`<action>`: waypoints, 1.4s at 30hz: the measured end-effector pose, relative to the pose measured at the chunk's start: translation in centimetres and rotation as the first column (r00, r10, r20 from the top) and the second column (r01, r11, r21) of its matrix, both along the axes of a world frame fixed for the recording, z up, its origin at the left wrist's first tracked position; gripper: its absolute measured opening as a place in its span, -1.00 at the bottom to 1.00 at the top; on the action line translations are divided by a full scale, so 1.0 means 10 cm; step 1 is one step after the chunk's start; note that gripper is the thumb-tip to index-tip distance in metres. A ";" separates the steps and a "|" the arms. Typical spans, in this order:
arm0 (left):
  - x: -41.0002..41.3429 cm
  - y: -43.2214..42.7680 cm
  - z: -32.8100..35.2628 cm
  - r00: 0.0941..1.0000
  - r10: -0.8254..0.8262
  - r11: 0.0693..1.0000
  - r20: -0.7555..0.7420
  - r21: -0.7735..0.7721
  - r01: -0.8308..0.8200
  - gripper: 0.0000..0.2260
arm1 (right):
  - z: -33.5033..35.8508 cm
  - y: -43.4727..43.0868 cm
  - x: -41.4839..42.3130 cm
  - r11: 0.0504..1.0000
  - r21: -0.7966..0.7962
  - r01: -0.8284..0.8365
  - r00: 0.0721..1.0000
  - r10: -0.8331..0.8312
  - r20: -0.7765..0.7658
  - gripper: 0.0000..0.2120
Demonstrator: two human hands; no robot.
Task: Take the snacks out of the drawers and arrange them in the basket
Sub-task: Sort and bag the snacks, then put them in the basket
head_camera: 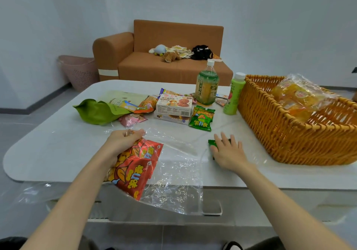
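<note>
Left hand: fingers curled and pinched round the gathered neck of a clear plastic bag. Red snack packets are held inside it. The bag is draped over the near edge of the white desk, partly hanging below it.

Right hand: laid palm down on the desk, fingers straight and spread. A small green packet is covered by them; only its left edge is seen. The packet lies on the desk, just left of the wicker basket and apart from it.

The basket is set at the right of the desk. One clear bag of yellow-orange packs is seen inside it.

Mid-desk, the other snacks are gathered loosely. Two green packets are overlapped beside two stacked biscuit boxes. A pink packet, an orange packet and a large green pouch are spread to the left. A green tea bottle stands upright behind the boxes. A pale green bottle stands upright just beside the basket's left wall.

A drawer handle is seen below the desk edge; whether the drawer is open cannot be told.

Behind the desk, an orange sofa with plush toys is noted.
</note>
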State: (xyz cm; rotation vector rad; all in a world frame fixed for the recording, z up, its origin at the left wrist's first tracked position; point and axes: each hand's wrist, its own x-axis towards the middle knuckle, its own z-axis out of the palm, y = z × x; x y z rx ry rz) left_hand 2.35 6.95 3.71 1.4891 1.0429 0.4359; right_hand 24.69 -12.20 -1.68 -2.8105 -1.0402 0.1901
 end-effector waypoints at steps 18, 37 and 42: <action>-0.10 0.08 0.04 0.993 0.088 0.996 0.075 0.025 -0.090 -0.74 | 0.21 -0.11 0.14 0.984 -0.161 0.078 0.966 -0.114 -0.231 -0.28; -0.12 -0.08 0.10 0.979 0.070 0.996 0.191 -0.065 -0.059 -0.66 | 0.61 0.10 -0.57 0.653 0.585 0.481 0.506 0.339 -0.793 -0.88; -0.07 -0.13 0.07 0.980 -0.001 0.996 0.197 -0.092 0.020 -0.65 | 0.60 0.20 -0.66 0.673 0.490 0.553 0.060 0.555 -0.830 -0.73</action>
